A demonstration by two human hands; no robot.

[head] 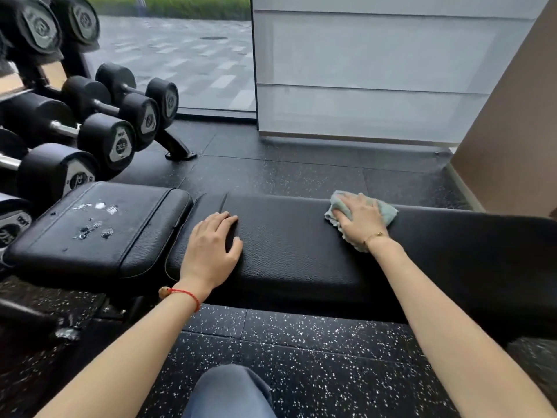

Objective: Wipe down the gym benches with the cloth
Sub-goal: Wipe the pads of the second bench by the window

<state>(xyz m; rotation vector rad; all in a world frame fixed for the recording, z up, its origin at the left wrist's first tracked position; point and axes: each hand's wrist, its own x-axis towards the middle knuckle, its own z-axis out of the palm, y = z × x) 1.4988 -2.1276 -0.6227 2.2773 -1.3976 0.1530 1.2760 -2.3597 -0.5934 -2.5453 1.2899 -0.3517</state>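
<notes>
A black padded gym bench lies across the view, with a long back pad (301,251) and a separate seat pad (99,230) at the left that carries pale worn patches. My left hand (214,248) rests flat on the left end of the long pad, fingers straight. My right hand (360,214) presses a light green cloth (382,211) flat onto the far edge of the long pad, right of the middle. The cloth sticks out around the palm and below the wrist.
A rack of black dumbbells (99,122) stands close at the left, its foot (177,150) on the speckled rubber floor (301,357). Behind the bench are a window (187,55) and a white blind (376,70). A beige wall (512,140) rises at the right. My knee (232,390) is at the bottom.
</notes>
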